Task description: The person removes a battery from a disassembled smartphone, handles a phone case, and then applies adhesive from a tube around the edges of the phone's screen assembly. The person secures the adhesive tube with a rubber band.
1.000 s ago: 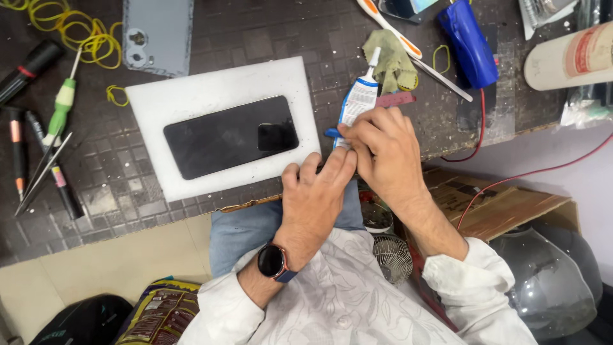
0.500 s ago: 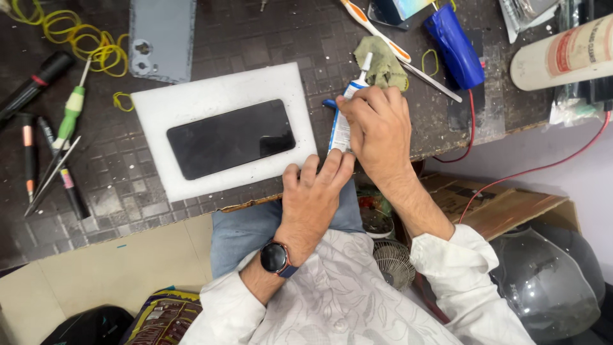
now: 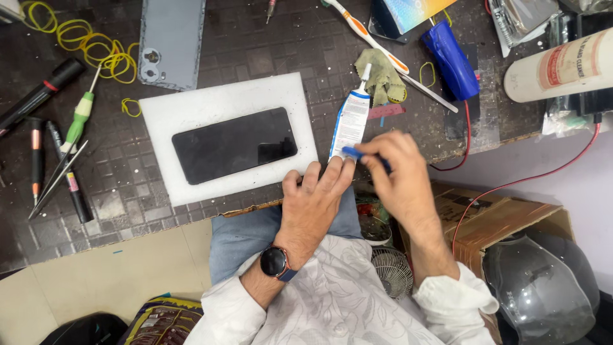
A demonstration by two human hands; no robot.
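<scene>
Resting on the bench's near edge, my left hand has its fingers together, the tips touching the bottom of the white-and-blue glue tube, which lies just right of the white mat bearing the dark phone. My right hand pinches a small blue piece at the tube's lower end, fingers clamped on it. A toothbrush lies beyond.

Surface: we see a dark tiled workbench.
Centre: white board under a black phone.
Left: tweezers, green screwdriver, yellow bands.
Right: blue cylinder, toothbrush.
</scene>
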